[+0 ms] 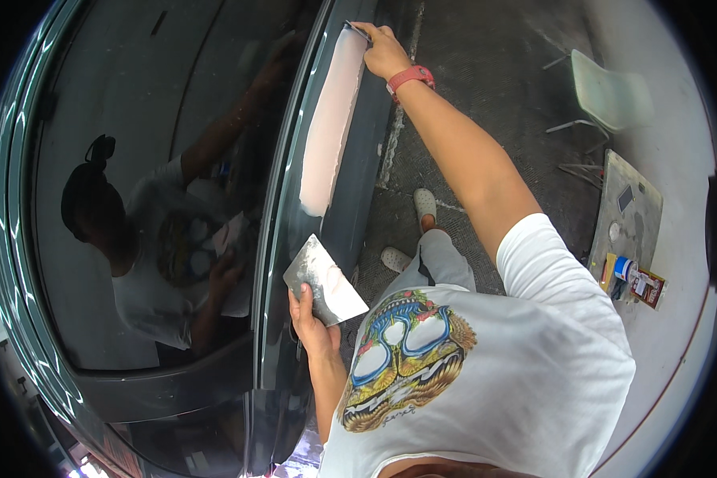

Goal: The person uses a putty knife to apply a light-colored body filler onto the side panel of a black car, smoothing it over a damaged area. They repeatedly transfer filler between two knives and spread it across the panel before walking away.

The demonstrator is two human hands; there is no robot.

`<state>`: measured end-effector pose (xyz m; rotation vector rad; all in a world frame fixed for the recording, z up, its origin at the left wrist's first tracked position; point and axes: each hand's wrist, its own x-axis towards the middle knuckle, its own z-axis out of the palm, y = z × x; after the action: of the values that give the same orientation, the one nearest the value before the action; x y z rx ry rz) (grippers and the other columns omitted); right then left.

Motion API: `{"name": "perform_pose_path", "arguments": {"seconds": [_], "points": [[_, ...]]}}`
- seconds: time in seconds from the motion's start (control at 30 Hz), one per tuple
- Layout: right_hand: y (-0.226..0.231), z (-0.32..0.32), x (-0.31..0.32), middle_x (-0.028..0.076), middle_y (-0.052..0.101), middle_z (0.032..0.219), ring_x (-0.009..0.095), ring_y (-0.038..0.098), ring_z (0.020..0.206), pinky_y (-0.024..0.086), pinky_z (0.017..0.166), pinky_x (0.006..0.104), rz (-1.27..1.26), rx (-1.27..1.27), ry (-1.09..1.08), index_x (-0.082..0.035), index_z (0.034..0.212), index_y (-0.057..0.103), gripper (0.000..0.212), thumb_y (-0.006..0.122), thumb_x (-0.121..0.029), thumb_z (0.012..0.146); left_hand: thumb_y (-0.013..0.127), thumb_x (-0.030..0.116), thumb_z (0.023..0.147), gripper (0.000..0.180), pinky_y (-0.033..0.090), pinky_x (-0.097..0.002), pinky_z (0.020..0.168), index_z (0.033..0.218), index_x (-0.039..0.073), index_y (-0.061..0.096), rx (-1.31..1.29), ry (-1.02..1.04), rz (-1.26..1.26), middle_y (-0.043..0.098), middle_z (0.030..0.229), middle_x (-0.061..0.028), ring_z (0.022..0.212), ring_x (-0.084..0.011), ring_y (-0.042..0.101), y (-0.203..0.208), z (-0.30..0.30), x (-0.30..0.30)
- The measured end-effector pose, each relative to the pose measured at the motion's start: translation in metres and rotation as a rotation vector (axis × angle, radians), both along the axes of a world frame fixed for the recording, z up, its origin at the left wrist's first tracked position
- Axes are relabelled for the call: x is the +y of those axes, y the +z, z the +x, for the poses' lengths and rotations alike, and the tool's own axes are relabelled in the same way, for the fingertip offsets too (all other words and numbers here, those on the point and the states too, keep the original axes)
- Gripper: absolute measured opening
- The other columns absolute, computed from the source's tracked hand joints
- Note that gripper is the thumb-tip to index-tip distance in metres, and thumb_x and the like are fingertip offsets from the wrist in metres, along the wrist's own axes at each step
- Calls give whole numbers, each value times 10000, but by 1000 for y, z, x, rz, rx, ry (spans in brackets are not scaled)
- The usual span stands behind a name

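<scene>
Putty (332,119) lies in a long, pale pink strip along the dark body panel (350,183) of a car, beside its dark window (191,64); it runs from near the right hand at the top of the view down to a ragged end a little above the left hand. The right hand (385,52) is closed around a thin, dark-edged spreader (359,32), index finger reaching along it, the blade at the strip's upper end. A red watch (411,79) sits on that wrist. The left hand (315,325) is partly curled, gripping a flat metal plate (320,283) by its lower left edge, just beside the car; the plate is tilted, with pale smears on its face.

As for lettering, the white T-shirt (534,342) bears a large, colourful skull-like print (406,358) with a short scrawl of dark script (398,414) below it. On the low table (645,179) at the right, a white container with a blue label (624,268) stands near a red packet (648,288) with a printed front; both are too small to make out clearly. A dark, phone-like rectangle (625,198) lies farther up the same tabletop, and a pale chair (613,92) stands beyond
</scene>
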<state>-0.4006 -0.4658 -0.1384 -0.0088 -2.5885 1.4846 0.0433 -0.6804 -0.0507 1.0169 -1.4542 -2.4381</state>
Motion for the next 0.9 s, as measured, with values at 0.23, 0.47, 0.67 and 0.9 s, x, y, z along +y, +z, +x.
{"name": "perform_pose_path", "arguments": {"seconds": [0.23,0.47,0.67,0.9], "points": [[2,40,-32,133,571,1425,444,632,1196,517,1095,482,62,144,29,-338,1508,605,750,536,60,876,592,199,1101,391,561,-349,1003,1447,20,555,-6,-13,23,696,1294,-102,1166,-204,698,0,-2,0],[23,136,-62,150,559,1420,433,591,1204,514,1064,501,43,172,118,-285,1516,602,781,555,119,849,604,207,1095,405,551,-355,1022,1440,2,547,-4,-43,51,689,1295,-111,1171,-207,693,3,-9,-1],[25,200,-80,199,534,1444,445,520,1329,425,1163,527,67,178,156,-252,1540,580,844,573,160,804,608,209,1093,401,548,-357,1028,1440,14,558,13,-65,59,689,1304,-102,1173,-208,692,-2,-8,-8],[17,256,-89,201,514,1423,453,502,1333,403,1181,536,77,226,169,-237,1552,570,884,557,190,778,588,224,1098,431,560,-381,1032,1477,23,544,30,-60,52,688,1326,-112,1198,-230,697,-14,-5,-14]]}}
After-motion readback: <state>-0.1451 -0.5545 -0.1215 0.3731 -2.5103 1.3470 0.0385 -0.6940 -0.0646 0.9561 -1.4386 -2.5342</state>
